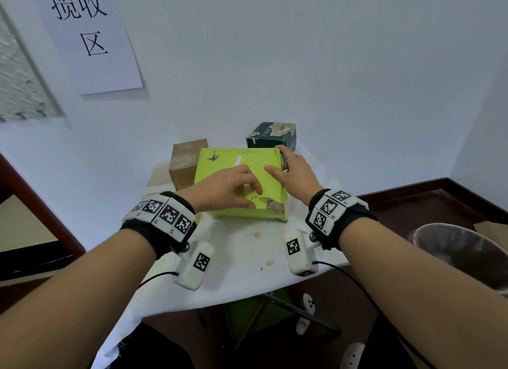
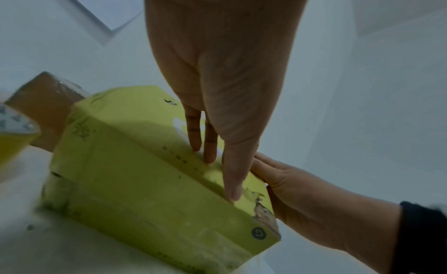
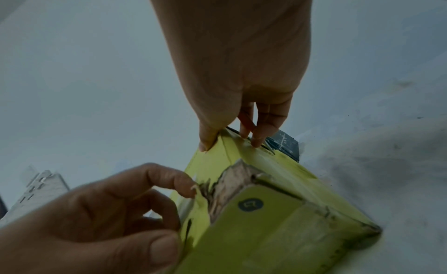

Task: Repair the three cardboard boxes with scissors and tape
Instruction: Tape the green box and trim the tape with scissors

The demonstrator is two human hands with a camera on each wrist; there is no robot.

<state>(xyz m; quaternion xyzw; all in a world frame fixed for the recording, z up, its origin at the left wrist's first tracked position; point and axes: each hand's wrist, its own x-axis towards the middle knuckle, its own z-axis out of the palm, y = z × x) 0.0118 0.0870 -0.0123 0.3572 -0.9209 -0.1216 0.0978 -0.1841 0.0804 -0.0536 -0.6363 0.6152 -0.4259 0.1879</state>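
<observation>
A lime-green cardboard box (image 1: 236,160) lies on the white-covered table, its near right corner torn (image 1: 273,205) down to brown board. My left hand (image 1: 254,197) rests on the box top, with index fingertip and thumb touching the surface just left of the tear (image 3: 225,184). My right hand (image 1: 280,162) grips the far right edge, thumb on top and fingers down the side (image 3: 229,142). Behind stand a brown box (image 1: 184,162) and a dark green box (image 1: 272,135). A yellowish roll-like object (image 2: 14,129) shows at the left edge; no scissors are visible.
The small table (image 1: 242,267) has a stained white cloth and stands against the wall. A paper sign (image 1: 90,39) hangs on the wall at upper left. A round bin (image 1: 461,253) stands on the dark floor to the right.
</observation>
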